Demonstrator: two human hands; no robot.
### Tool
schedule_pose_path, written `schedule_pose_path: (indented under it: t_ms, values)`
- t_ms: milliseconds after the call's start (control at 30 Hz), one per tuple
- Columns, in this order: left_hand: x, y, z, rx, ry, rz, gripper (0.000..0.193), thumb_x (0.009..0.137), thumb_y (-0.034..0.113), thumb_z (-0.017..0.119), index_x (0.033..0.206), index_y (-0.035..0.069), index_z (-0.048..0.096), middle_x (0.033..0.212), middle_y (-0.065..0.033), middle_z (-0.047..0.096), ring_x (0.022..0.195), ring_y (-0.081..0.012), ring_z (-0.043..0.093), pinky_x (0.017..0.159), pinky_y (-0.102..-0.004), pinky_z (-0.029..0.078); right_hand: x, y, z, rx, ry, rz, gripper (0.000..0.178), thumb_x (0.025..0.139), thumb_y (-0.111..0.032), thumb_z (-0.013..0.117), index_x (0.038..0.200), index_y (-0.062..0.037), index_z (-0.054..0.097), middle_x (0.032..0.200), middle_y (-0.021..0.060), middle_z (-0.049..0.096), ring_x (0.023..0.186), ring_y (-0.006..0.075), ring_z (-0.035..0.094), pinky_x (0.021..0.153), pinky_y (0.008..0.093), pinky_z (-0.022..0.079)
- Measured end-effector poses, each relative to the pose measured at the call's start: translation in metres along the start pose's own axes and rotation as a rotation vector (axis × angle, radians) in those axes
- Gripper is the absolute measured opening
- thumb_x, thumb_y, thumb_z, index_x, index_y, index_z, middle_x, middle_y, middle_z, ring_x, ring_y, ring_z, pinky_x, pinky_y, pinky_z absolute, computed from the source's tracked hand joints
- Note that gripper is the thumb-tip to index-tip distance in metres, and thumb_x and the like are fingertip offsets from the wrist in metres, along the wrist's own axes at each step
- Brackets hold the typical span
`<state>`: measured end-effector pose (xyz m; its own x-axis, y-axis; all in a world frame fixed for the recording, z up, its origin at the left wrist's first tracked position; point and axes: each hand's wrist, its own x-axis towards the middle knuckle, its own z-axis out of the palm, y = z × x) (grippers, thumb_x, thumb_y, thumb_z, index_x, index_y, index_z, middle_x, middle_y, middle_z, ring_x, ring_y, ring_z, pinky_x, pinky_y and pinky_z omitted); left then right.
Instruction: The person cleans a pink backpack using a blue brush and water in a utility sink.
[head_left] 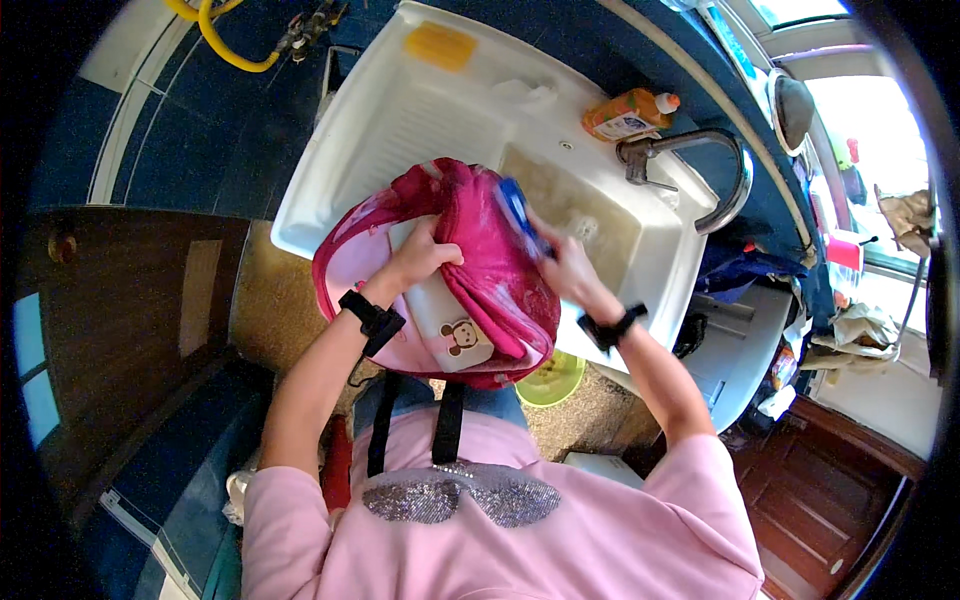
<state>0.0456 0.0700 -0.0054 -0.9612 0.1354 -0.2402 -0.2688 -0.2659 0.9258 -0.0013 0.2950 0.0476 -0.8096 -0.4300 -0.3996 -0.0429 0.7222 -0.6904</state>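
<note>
A wet pink backpack [480, 245] with a paler pink lower part and a cartoon patch leans over the near edge of the white sink [345, 190]. My left hand [424, 254] is closed on its fabric, the thumb lying over a fold. In my right hand [572, 270] is a blue-backed scrub brush [518, 208], held against the bag's upper right side. The brush is slightly blurred, and its bristles are mostly hidden. Cloudy, sudsy water [605, 215] stands in the basin just beyond the brush.
An orange bottle [630, 115] with a white cap stands on the sink's back rim beside the curved faucet [735, 160]. A yellow block [440, 46] lies in the far left corner. Below the sink sits a green basin [556, 380]; a grey-white appliance [745, 340] is at the right.
</note>
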Motion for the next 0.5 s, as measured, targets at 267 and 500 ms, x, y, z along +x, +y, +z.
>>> schedule_pose_path:
  t_ms: [267,500]
  values:
    - [0.005,-0.004,-0.005,0.009,-0.075,-0.086,0.031,0.061,0.001,0.057,0.092,0.000,0.056,0.080,-0.0023,0.058,0.070,-0.0110,0.053,0.064,-0.0250,0.044,-0.011,0.022,0.004,-0.038,0.030,-0.025,0.061,0.069,-0.001,0.046,0.129,-0.0131,0.040,0.104,0.0255,0.055,0.095,0.0281,0.058,0.080,0.0333,0.043]
    - [0.011,0.002,0.006,0.029,-0.066,-0.047,0.033,0.061,0.002,0.057,0.093,0.000,0.056,0.081,-0.0026,0.058,0.076,-0.0124,0.053,0.071,-0.0266,0.044,-0.085,0.051,-0.030,0.088,-0.029,0.311,0.071,0.063,0.003,0.048,0.129,-0.0211,0.042,0.107,0.0189,0.059,0.096,0.0267,0.060,0.077,0.0266,0.044]
